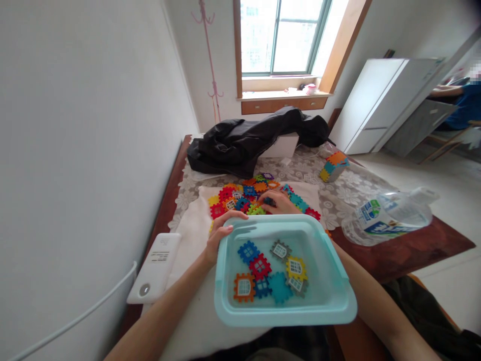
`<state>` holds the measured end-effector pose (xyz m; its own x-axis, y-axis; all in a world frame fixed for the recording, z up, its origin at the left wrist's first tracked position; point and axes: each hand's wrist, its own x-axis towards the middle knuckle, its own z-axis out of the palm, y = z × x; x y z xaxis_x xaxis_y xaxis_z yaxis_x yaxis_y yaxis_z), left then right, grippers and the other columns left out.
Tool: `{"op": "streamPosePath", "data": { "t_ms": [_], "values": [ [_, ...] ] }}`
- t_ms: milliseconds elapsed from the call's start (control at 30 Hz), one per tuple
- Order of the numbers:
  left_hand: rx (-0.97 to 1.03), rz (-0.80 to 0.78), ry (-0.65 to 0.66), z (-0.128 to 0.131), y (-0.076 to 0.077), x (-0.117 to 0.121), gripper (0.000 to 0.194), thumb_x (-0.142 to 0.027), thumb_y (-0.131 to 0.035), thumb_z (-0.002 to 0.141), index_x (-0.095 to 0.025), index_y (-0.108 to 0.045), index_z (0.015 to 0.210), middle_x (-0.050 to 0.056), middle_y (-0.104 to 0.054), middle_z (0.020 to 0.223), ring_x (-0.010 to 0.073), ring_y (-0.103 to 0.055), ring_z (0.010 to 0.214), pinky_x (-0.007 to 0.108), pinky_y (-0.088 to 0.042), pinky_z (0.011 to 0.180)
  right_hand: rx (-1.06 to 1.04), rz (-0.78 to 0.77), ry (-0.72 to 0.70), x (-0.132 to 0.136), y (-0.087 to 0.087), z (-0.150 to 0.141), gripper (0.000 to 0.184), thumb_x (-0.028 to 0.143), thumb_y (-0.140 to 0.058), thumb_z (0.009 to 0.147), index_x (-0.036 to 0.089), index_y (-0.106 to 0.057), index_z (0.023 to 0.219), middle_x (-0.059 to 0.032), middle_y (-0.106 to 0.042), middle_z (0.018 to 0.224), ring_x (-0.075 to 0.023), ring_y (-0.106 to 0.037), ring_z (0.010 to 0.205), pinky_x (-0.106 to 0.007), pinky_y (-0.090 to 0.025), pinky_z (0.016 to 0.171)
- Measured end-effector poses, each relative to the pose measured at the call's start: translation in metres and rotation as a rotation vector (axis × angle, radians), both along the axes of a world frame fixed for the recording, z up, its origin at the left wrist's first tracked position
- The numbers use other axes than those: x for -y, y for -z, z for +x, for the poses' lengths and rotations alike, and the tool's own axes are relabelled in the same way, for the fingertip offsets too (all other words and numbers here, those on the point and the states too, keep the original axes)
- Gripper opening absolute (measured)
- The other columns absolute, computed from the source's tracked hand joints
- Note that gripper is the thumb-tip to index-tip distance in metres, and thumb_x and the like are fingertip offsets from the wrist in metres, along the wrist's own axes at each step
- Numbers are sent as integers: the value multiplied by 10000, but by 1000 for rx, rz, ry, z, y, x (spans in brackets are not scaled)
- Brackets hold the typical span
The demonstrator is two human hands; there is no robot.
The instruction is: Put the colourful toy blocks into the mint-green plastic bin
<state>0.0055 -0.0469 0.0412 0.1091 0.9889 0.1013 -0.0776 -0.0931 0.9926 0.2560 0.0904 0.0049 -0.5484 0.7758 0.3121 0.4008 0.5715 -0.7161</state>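
My left hand [221,234] is closed on the left rim of a light blue plastic tub [325,306], which is tilted toward me. Inside the tub lie several interlocking toy tiles, among them a red tile [260,266], an orange tile [244,288] and a yellow tile [296,269]. Beyond the tub's far rim, my right hand [281,203] reaches into a colourful heap of tiles [227,195] on a white cloth. Its fingers are bent around a dark tile [269,201], partly hidden by the hand.
A tile cube [333,166] stands at the back right, and a clear plastic bottle [391,213] lies near the table's right edge. Black fabric [244,140] covers the back, over a white box [282,146]. A white device [160,265] sits left. Another person's blue clothing [466,105] shows far right.
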Motion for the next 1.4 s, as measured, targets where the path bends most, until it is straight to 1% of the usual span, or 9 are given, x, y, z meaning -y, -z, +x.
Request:
{"op": "streamPosePath", "data": {
  "t_ms": [233, 467, 600, 733, 900, 1000, 1067, 1267, 1400],
  "values": [
    [-6, -27, -17, 0, -2, 1, 338, -419, -605, 842, -189, -810, 983, 82, -757, 1212, 326, -662, 1126, 379, -499, 921, -259, -218, 56, -5, -4, 17, 415, 614, -775, 840, 215, -706, 927, -24, -709, 889, -162, -629, 805, -313, -541, 772],
    [-20, -33, -10, -1, -2, 1, 364, -441, -611, 835, -191, -813, 1006, 91, -759, 1211, 350, -673, 1136, 410, -514, 943, -771, -339, 198, -4, -21, 23, 451, 531, -916, 713, 255, -612, 898, -8, -653, 944, -150, -608, 842, -285, -556, 773],
    [-8, -61, 1, -2, 1, 1, 357, -448, -616, 850, -210, -809, 1033, 99, -748, 1243, 382, -664, 1200, 459, -527, 1002, -929, -430, 90, 12, -43, 29, 485, 517, -957, 690, 266, -585, 873, -7, -643, 975, -153, -621, 841, -294, -574, 776],
    [-41, -12, -25, -3, 4, 1, 320, -451, -605, 863, -223, -805, 963, 89, -743, 1233, 383, -638, 1241, 466, -487, 1067, -732, -431, -101, 17, -50, 37, 452, 657, -861, 801, 254, -673, 881, -28, -693, 857, -217, -687, 892, -379, -590, 883],
    [-35, -1, -16, -2, 4, 0, 337, -444, -603, 863, -218, -816, 994, 86, -745, 1170, 337, -652, 1116, 436, -502, 1016, -147, -7, 341, -5, -26, 47, 416, 607, -680, 974, 226, -789, 1100, -101, -794, 1102, -270, -716, 1030, -453, -550, 1022],
    [33, -36, 9, 0, 3, -1, 362, -427, -595, 858, -208, -814, 1044, 87, -737, 1133, 301, -656, 1003, 402, -529, 899, 182, 68, 351, -15, -9, 53, 544, 528, -792, 911, 254, -731, 1377, -125, -723, 1415, -335, -671, 1284, -514, -484, 1179],
    [66, -28, 20, 1, 3, -1, 347, -417, -604, 856, -199, -809, 1033, 88, -734, 1116, 284, -651, 967, 381, -528, 857, 306, 33, 285, -17, -4, 55, 559, 476, -826, 893, 247, -728, 1392, -136, -715, 1431, -342, -671, 1303, -501, -501, 1170],
    [49, -19, -10, 1, 4, 0, 324, -416, -618, 851, -199, -808, 1000, 84, -739, 1135, 293, -645, 1022, 379, -514, 890, 275, 55, 296, -20, -1, 52, 321, 258, -705, 957, 208, -742, 1271, -115, -775, 1266, -277, -723, 1140, -412, -540, 1041],
    [41, -45, -20, 2, 1, 1, 339, -420, -615, 852, -200, -820, 1009, 81, -747, 1167, 289, -644, 1016, 380, -502, 887, 136, 93, 341, -23, 3, 51, 232, 301, -645, 979, 240, -746, 1179, -73, -793, 1153, -239, -719, 1015, -375, -531, 955]
  ]
}}
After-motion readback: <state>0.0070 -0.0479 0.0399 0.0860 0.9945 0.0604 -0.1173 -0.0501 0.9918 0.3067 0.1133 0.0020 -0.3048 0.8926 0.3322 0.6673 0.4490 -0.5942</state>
